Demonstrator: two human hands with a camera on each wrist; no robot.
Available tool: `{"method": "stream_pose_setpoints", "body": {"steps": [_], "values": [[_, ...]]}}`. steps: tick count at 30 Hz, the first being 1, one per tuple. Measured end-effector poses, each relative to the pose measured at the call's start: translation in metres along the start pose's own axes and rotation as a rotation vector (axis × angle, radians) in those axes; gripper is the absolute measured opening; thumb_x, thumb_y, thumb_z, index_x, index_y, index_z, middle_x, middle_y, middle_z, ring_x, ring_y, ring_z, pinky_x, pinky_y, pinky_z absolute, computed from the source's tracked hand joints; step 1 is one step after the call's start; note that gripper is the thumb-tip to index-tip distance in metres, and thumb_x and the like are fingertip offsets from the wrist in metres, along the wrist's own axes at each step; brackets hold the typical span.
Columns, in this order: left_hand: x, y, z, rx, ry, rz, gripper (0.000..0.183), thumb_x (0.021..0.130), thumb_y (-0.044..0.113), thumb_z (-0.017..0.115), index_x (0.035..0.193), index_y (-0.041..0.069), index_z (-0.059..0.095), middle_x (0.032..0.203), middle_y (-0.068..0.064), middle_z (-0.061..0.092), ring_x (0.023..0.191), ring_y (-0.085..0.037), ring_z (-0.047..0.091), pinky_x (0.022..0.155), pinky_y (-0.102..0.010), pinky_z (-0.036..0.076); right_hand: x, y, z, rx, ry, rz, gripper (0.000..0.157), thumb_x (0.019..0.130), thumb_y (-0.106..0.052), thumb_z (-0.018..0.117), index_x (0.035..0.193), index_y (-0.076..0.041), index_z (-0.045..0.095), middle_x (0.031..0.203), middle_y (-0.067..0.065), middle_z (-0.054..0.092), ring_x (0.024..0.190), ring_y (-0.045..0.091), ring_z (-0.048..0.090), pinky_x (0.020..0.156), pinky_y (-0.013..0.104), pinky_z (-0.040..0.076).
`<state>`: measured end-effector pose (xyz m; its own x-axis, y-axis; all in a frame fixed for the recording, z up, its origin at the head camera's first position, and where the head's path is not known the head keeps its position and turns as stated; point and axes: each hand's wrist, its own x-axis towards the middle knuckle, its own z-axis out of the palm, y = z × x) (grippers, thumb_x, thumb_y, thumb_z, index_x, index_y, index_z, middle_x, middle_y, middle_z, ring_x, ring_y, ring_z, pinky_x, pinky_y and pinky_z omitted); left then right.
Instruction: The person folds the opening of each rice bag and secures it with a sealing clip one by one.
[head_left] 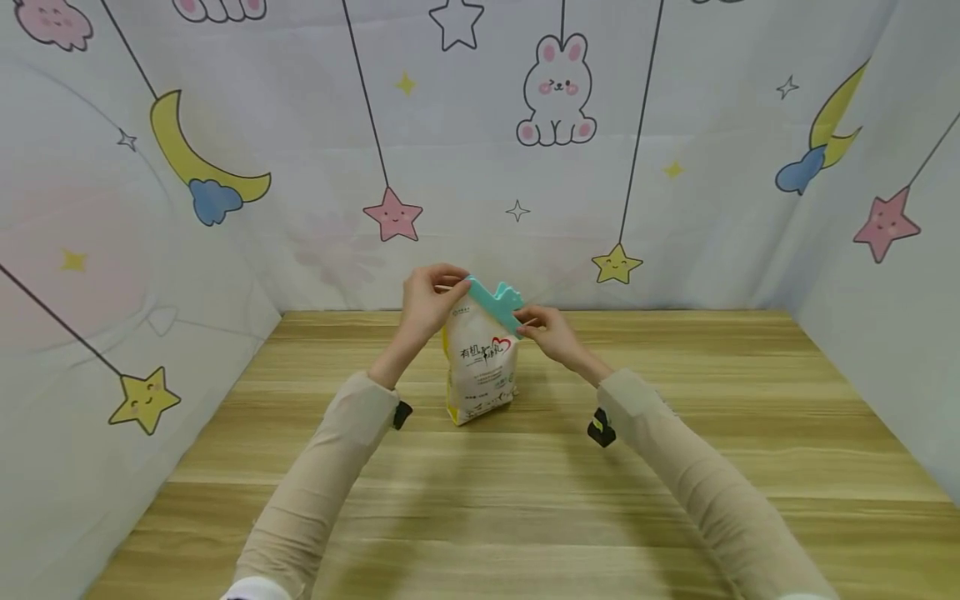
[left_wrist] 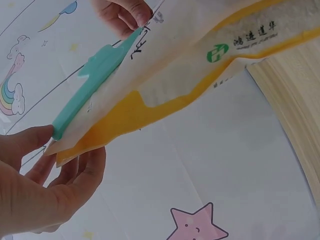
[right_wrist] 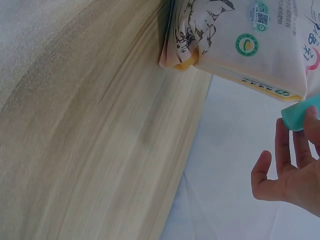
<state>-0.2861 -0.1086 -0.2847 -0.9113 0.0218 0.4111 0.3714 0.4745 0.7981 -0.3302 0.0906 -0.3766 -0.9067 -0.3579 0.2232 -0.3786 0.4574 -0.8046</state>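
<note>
A white bag (head_left: 480, 367) with yellow side edges and printed characters stands upright on the wooden table. Along its top edge lies a teal bag clip (head_left: 489, 305), slanting down to the right, with a shaped bump on its upper side. My left hand (head_left: 429, 302) pinches the clip's left end together with the bag's top corner; the left wrist view shows the thumb at the clip's tip and fingers behind the bag (left_wrist: 180, 75). At the other end, my right hand (head_left: 553, 335) pinches the clip (right_wrist: 296, 114) between thumb and fingers, its little finger held away.
The wooden table (head_left: 480, 508) reaches back to a white cloth backdrop (head_left: 465, 150) printed with stars, moons and a rabbit. Cloth walls also rise at the left and right. Dark wrist devices (head_left: 601, 427) hang below both sleeves.
</note>
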Motion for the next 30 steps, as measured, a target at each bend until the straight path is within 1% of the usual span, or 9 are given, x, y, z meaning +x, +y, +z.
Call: {"method": "stream_pose_setpoints", "body": {"steps": [4,8,16,20,23,26,30], "values": [[0.0012,0.0,0.0004,-0.012,-0.005,-0.024,0.02,0.083,0.012,0.06,0.097,-0.001,0.066,0.098,-0.021,0.066,0.081,-0.033,0.066,0.071,-0.038,0.054,0.0018,0.0016,0.0021,0.003,0.025,-0.007,0.028,0.088,-0.008,0.052,0.115,0.0,0.056,0.111,0.019,0.058,0.098,0.031,0.056,0.081,0.041,0.049],[0.0021,-0.0001,0.0001,-0.012,-0.008,-0.04,0.02,0.083,0.012,0.06,0.097,-0.001,0.066,0.097,-0.02,0.066,0.081,-0.032,0.066,0.071,-0.037,0.054,0.003,0.0024,0.004,-0.002,0.041,-0.003,0.027,0.088,-0.007,0.053,0.113,0.0,0.057,0.109,0.018,0.059,0.096,0.031,0.057,0.079,0.04,0.05],[0.0021,0.0012,0.0006,0.002,0.008,-0.037,0.019,0.083,0.011,0.06,0.096,-0.001,0.066,0.096,-0.02,0.066,0.08,-0.032,0.066,0.07,-0.036,0.054,0.0037,0.0016,0.0067,-0.007,0.068,0.02,0.024,0.088,-0.007,0.053,0.11,-0.001,0.059,0.108,0.017,0.06,0.094,0.029,0.058,0.075,0.035,0.05],[0.0023,0.0004,0.0008,-0.007,0.022,-0.034,0.019,0.082,0.011,0.061,0.095,-0.002,0.066,0.096,-0.021,0.066,0.082,-0.032,0.065,0.072,-0.037,0.054,0.0041,0.0016,0.0066,0.006,0.067,0.021,0.024,0.088,-0.008,0.053,0.11,-0.002,0.059,0.108,0.017,0.059,0.095,0.029,0.057,0.078,0.039,0.05],[0.0021,-0.0002,0.0007,-0.023,0.033,-0.04,0.019,0.082,0.011,0.061,0.095,-0.003,0.066,0.097,-0.02,0.066,0.086,-0.031,0.065,0.075,-0.037,0.053,0.0038,0.0018,0.0059,0.021,0.061,0.02,0.025,0.088,-0.008,0.053,0.111,-0.002,0.059,0.11,0.017,0.059,0.098,0.03,0.057,0.081,0.042,0.049],[0.0016,-0.0009,-0.0002,-0.052,0.034,-0.066,0.021,0.082,0.012,0.063,0.096,-0.002,0.067,0.098,-0.02,0.066,0.09,-0.029,0.064,0.076,-0.036,0.053,0.0022,0.0018,0.0044,0.028,0.056,0.021,0.027,0.088,-0.009,0.053,0.114,-0.003,0.058,0.113,0.016,0.059,0.101,0.03,0.056,0.083,0.043,0.049],[0.0008,-0.0011,-0.0033,-0.109,0.017,-0.096,0.022,0.081,0.012,0.063,0.097,-0.003,0.066,0.098,-0.02,0.066,0.092,-0.027,0.063,0.073,-0.031,0.052,-0.0007,0.0018,0.0014,0.014,0.055,0.008,0.029,0.088,-0.012,0.053,0.116,-0.005,0.058,0.117,0.014,0.059,0.104,0.029,0.056,0.084,0.042,0.048]]}}
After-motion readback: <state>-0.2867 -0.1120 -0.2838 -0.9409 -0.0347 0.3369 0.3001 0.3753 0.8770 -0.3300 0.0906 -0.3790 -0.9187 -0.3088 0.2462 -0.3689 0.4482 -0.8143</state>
